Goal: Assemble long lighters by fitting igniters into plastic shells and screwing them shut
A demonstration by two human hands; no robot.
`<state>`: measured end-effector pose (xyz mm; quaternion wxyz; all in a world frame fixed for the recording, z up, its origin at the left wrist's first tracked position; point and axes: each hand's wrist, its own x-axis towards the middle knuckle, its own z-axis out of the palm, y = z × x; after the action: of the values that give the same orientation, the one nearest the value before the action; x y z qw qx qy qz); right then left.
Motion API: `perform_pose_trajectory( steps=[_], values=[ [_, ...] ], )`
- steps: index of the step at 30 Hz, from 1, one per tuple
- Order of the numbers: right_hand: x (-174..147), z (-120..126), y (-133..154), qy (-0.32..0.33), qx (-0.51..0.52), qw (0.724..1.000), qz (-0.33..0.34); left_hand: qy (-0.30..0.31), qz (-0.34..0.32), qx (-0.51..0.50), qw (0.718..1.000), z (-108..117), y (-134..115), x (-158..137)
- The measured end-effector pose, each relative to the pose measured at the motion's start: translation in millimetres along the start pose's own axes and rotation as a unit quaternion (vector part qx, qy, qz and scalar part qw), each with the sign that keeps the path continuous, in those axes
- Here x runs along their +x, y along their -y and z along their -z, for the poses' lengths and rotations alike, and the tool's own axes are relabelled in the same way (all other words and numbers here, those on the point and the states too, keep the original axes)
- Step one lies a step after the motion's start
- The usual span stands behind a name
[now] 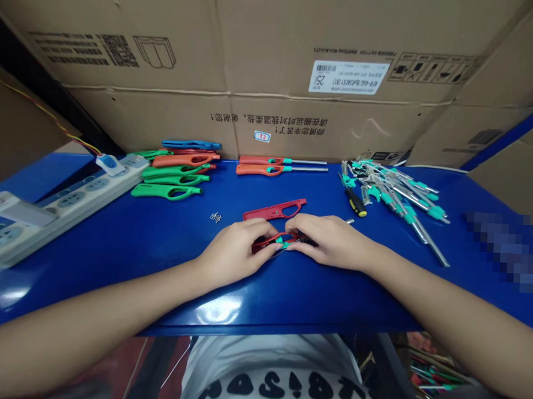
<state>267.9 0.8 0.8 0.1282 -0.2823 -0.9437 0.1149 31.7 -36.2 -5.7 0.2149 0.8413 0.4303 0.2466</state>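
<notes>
Between my two hands is a red lighter (pixel 286 238) with a teal part showing and a metal tube end sticking out past my right hand. My left hand (pixel 239 249) pinches its red handle end. Fingers of my right hand (pixel 331 241) close on the other side, by the teal part; much of the lighter is hidden under them. Just beyond the hands lies a loose red handle half (pixel 272 210), inner side up. A small heap of screws (pixel 215 217) rests to the left of it.
Green, orange and blue handle halves (pixel 174 174) are piled at back left beside a white power strip (pixel 83 199). Two long-tubed lighters (pixel 281 166) lie at the back. Metal tubes with teal parts (pixel 400 197) and a screwdriver (pixel 355 202) sit right. Cardboard (pixel 173 111) stands behind.
</notes>
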Motion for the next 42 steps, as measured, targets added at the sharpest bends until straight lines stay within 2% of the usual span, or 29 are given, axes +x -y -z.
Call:
perform_pose_trajectory(
  steps=[13, 19, 28, 34, 39, 42],
  values=[
    [0, 4, -5, 0.012, 0.018, 1.0, 0.006, -0.03, -0.009, -0.017, 0.999, 0, 4, 2],
    [-2, 8, -13, 0.003, 0.023, 1.0, 0.0, -0.021, -0.022, 0.0, 1.0, 4, 3, 1],
    [-2, 8, -8, 0.008, -0.009, 1.0, 0.0, 0.008, -0.009, 0.044, 0.999, 8, -1, 2],
    [-3, 10, -7, 0.01, -0.004, 1.0, -0.002, 0.013, -0.028, 0.099, 0.995, 8, 4, 1],
    [-5, 16, -7, 0.021, 0.038, 0.999, -0.015, 0.003, -0.074, 0.16, 0.984, 8, 1, 0],
    [-6, 20, -7, 0.0, 0.065, 0.998, -0.006, -0.005, -0.094, 0.169, 0.981, 10, -3, -2]
  ],
)
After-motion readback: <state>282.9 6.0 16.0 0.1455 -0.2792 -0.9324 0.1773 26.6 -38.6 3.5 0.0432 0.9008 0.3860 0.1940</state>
